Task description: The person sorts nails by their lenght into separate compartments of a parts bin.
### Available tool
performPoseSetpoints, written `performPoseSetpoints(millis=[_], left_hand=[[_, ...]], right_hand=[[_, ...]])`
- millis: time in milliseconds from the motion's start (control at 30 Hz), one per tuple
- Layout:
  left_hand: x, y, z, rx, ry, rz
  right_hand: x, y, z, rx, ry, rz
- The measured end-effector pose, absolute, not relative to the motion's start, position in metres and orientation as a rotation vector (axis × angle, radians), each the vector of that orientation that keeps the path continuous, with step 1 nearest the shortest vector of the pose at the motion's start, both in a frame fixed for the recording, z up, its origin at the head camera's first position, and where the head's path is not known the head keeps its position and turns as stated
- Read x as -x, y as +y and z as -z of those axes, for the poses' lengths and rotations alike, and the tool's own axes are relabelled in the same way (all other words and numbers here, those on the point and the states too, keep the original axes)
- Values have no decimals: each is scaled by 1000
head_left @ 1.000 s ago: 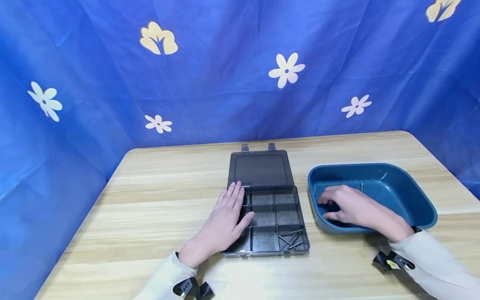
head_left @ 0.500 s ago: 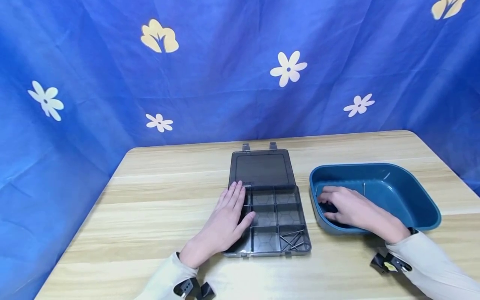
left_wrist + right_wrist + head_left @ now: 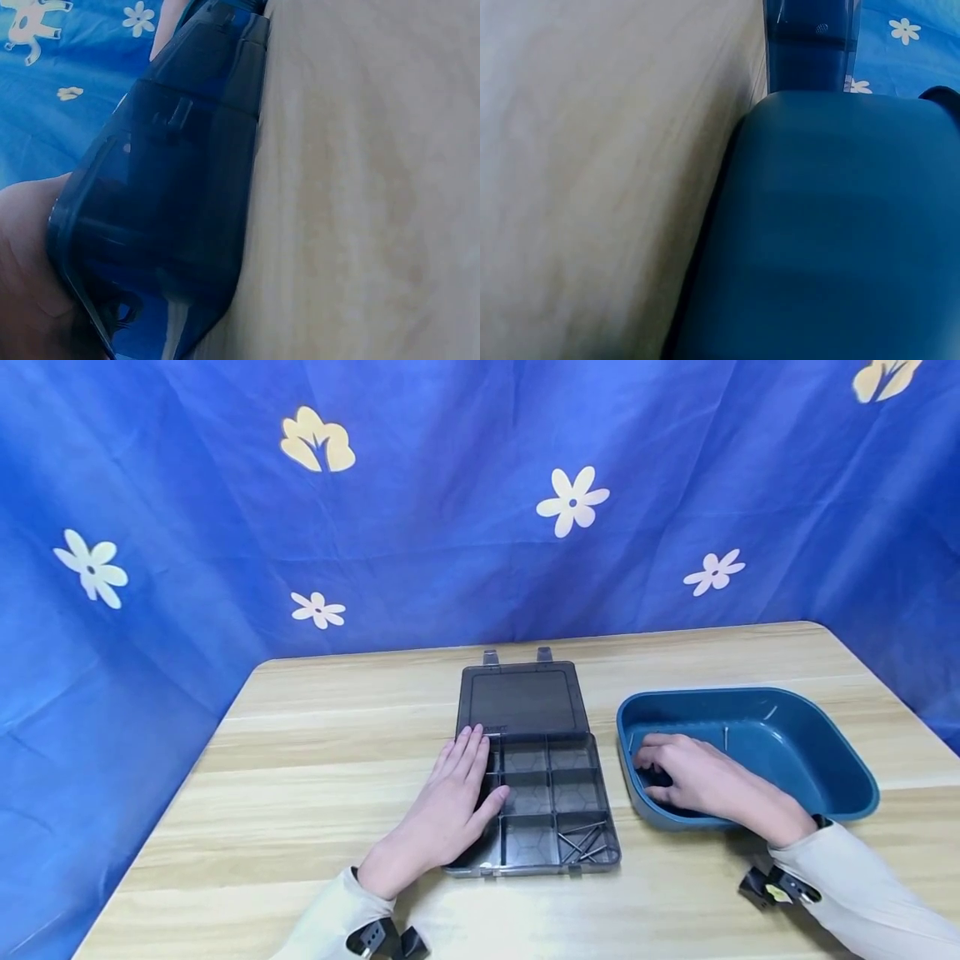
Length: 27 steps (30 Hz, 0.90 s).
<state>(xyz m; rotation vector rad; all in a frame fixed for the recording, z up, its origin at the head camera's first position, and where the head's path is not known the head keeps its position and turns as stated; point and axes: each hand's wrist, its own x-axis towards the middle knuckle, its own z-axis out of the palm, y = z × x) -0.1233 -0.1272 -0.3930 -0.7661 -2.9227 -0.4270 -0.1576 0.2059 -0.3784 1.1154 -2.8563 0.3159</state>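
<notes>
A smoky grey plastic compartment box (image 3: 528, 793) lies with its lid (image 3: 523, 697) folded back behind it. My left hand (image 3: 448, 806) rests flat across its left column, fingers straight. Several long thin metal pieces, like nails or screws (image 3: 583, 843), lie crossed in the front right compartment. To the right stands a deep blue bin (image 3: 806, 760), and my right hand (image 3: 693, 772) reaches into its left end with bent fingers. The fingertips are low in the bin, and whether they pinch anything is hidden. One thin metal piece (image 3: 725, 739) shows behind that hand, against the bin's far wall.
The wooden table (image 3: 315, 793) carries the box and bin, with a strip of tabletop between them. A blue flowered curtain (image 3: 450, 527) hangs behind the table. In the right wrist view, the bin's outer wall (image 3: 840, 225) fills much of the picture.
Inside the bin, the right hand and its fingers have shifted only slightly. The left hand and the box stay as they were; the head view sways a little.
</notes>
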Motion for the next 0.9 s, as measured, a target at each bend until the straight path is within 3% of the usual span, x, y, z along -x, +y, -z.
performPoseSetpoints(millis=[433, 900], left_hand=[[122, -127, 393, 759, -2944, 433], [122, -126, 391, 762, -2948, 429]], right_hand=[[157, 210, 376, -969, -2923, -395], [149, 216, 347, -861, -2793, -381]])
